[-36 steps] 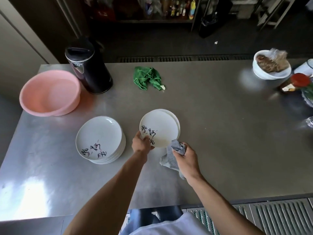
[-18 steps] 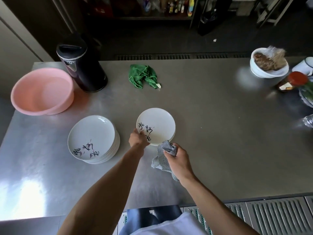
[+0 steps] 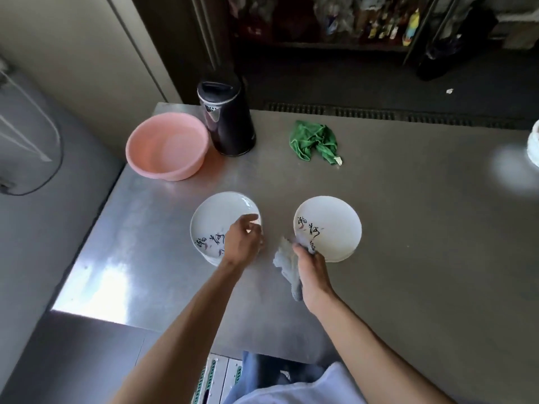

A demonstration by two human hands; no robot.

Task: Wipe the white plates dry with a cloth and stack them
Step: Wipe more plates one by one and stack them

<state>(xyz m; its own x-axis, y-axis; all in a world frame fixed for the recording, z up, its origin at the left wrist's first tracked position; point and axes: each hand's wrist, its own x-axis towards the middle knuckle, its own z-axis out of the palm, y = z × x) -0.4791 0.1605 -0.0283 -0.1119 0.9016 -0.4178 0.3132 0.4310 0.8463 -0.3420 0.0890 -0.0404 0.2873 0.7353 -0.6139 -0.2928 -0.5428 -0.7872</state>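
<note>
The left hand [image 3: 243, 243] lay over the near right part of the left stack [image 3: 217, 212] of white plates. Its fingers [image 3: 254, 230] were curled at the top plate's right rim. They were blurred, so I could not tell whether they had closed on the rim or only touched it. Black brush writing showed on that plate just left of the knuckles.

The right hand [image 3: 311, 268] gripped a grey cloth [image 3: 287, 268]. Its fingers [image 3: 304, 248] were curled tight round a wad of it. The wad was pressed against the near left rim of the right stack [image 3: 331, 225]. The loose end of the cloth hung out to the left of the fingers and down beside the wrist. The top plate of this stack stretched away beyond and to the right of the fingertips, with writing just past them.

Both stacks sat flat on the steel table [image 3: 408, 258], apart from each other, with bare metal between the two hands.

Well beyond the left fingers stood a pink basin [image 3: 167, 145], with a black kettle [image 3: 226, 121] touching or just beside its right side. Well beyond the right fingers lay a crumpled green rag [image 3: 315, 139]. Far to their right, a white bowl [image 3: 535, 144] was cut off by the frame edge.
</note>
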